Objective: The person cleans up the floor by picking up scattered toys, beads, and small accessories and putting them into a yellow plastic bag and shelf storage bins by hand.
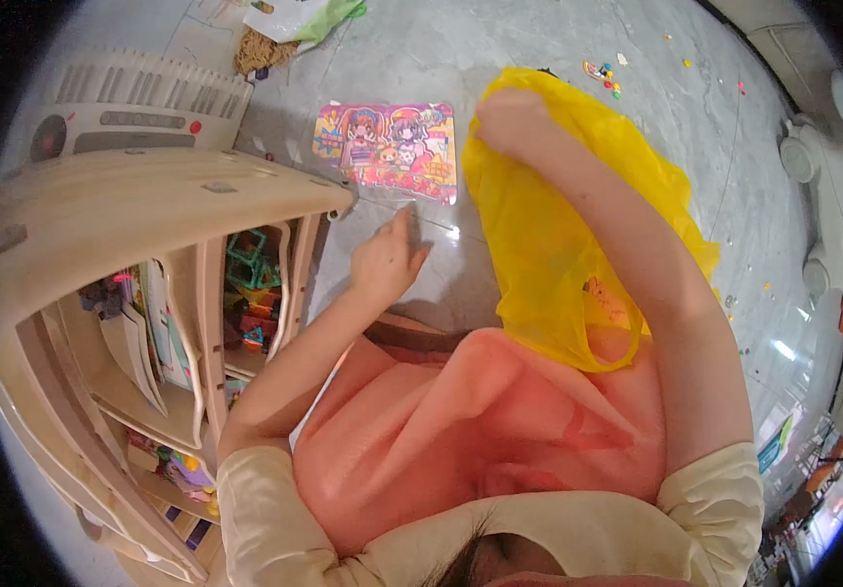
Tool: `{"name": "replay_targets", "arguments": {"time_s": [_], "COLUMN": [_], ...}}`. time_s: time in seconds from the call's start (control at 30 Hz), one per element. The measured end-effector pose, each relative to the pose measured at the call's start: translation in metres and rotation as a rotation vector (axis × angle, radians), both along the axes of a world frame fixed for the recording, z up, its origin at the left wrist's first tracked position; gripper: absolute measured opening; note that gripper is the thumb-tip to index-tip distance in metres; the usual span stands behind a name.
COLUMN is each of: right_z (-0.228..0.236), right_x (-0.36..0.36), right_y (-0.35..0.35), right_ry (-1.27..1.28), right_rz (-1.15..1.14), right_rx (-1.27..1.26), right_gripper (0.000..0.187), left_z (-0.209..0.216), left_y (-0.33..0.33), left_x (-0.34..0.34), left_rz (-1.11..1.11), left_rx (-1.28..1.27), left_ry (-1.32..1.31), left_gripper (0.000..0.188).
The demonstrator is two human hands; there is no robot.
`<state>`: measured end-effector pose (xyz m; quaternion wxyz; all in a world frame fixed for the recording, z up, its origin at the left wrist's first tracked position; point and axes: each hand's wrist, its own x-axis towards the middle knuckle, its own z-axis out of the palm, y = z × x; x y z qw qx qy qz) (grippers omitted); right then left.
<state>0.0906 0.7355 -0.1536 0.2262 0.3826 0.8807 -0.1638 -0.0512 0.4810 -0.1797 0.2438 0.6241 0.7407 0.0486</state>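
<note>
My right hand (513,123) is closed on the upper edge of a yellow plastic bag (539,235), which hangs down over my lap with a handle loop at its lower end. Over the grey tiled floor, my left hand (387,262) holds nothing; its index finger is stretched out and the thumb stands apart. Just beyond those fingertips lies a colourful card (387,152) with cartoon figures, flat on the tiles. A small gap separates the hand from it. The bag's contents are mostly hidden.
A beige shelf unit (147,196) with books and toys stands close on my left, a toy keyboard (137,108) behind it. A white-green bag (304,20) lies at the far left. Small toy pieces (599,72) are scattered far right, and white furniture (832,205) lines the right side.
</note>
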Motion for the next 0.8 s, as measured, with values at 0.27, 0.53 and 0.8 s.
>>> {"name": "replay_targets", "arguments": {"time_s": [0.27, 0.53, 0.8], "right_z": [-0.056, -0.069, 0.000], "right_x": [-0.062, -0.050, 0.003], "right_y": [-0.041, -0.009, 0.024], "right_ry": [0.259, 0.355, 1.246], "right_rz": [0.136, -0.140, -0.960], "right_rx": [0.273, -0.068, -0.916], "right_gripper": [0.092, 0.074, 0.038], "left_z": [-0.035, -0.045, -0.029], "left_y": [-0.095, -0.092, -0.073], "left_x": [-0.016, -0.035, -0.029], "left_rz": [0.322, 0.223, 0.243], "left_rx": [0.011, -0.002, 0.197], "left_ry": [0.004, -0.093, -0.118], "left_gripper": [0.083, 0.046, 0.028]}}
